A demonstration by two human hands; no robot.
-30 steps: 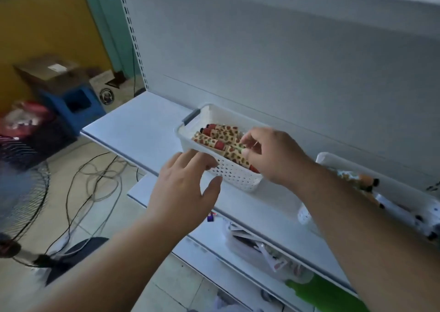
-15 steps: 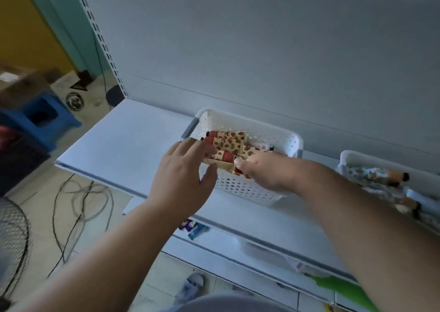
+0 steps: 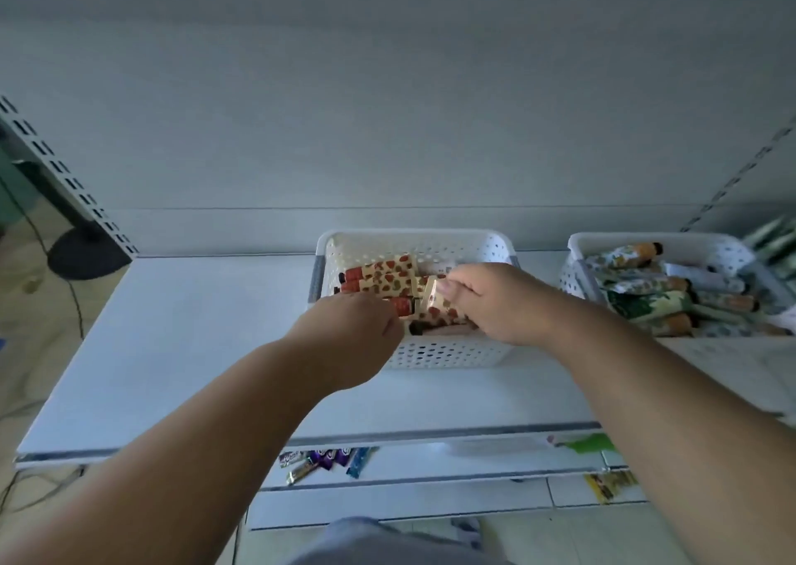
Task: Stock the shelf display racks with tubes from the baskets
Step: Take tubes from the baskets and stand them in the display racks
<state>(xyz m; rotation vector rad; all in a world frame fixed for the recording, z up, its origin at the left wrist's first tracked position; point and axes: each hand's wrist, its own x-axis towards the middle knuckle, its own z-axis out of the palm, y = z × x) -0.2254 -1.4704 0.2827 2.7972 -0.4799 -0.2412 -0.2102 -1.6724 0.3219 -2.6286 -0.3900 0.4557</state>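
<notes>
Where both hands meet in the basket, tubes lie crosswise. One tube is pinched by the right hand; the left hand is curled just beside it, its grip hidden.

One head-worn wide-angle view looks forward and steeply down, close over a white shelf; a perforated basket sits centre, another basket at 3 o'clock, floor at 9.
</notes>
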